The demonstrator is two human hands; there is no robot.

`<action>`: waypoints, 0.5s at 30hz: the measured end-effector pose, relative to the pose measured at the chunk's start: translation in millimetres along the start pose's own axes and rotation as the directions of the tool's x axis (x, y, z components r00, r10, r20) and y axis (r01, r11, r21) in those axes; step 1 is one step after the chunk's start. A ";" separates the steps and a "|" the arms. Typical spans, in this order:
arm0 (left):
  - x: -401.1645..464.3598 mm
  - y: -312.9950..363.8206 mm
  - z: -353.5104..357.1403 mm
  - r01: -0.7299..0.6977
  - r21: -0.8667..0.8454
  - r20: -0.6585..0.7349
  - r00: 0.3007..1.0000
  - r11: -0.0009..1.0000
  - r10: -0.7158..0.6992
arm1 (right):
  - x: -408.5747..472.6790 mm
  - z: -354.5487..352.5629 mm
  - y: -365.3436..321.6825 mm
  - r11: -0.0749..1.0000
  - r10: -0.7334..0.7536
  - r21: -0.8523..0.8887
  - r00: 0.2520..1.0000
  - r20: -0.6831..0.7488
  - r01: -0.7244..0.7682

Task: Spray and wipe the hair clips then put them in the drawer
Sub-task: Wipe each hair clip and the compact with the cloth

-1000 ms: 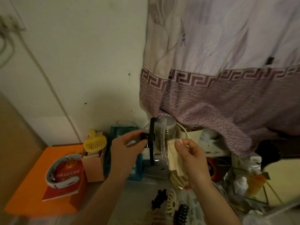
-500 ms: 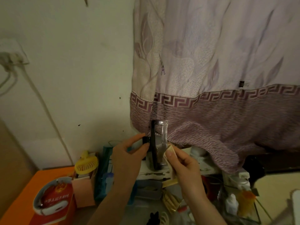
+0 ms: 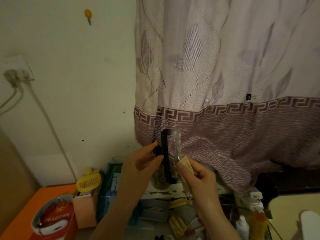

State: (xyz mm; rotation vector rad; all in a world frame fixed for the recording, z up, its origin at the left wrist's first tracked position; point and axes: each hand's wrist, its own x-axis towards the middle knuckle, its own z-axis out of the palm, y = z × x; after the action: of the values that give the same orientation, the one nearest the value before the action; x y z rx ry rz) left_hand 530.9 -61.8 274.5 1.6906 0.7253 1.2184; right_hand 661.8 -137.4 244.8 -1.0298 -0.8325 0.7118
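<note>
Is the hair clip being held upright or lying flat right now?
Upright. The hair clip stands on end, its long black bar vertical, held by the left hand; the right hand presses a cloth to it.

No text can be read clearly. The red booklet (image 3: pixel 58 217), low and left of the hands, carries a gold emblem and gold characters too blurred to read.
</note>
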 end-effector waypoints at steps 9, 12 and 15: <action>-2.0 9.6 3.8 0.069 -0.118 0.145 0.988 0.991 -0.051 | -3.4 -7.1 -9.1 0.998 -0.054 -0.016 0.999 -0.001 0.053; -2.3 15.2 4.2 0.061 -0.146 0.168 0.985 0.987 -0.035 | -6.3 -9.4 -13.6 0.997 -0.075 -0.007 0.997 0.031 0.076; -2.3 18.9 4.6 0.024 -0.143 0.192 0.981 0.989 0.004 | -8.9 -12.5 -16.4 0.994 -0.101 -0.026 0.995 0.020 0.102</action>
State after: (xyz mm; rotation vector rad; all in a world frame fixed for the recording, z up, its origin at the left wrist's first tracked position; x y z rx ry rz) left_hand 533.7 -73.3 290.2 1.6537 0.5153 1.0575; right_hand 669.9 -156.1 254.4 -0.9992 -0.9063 0.6259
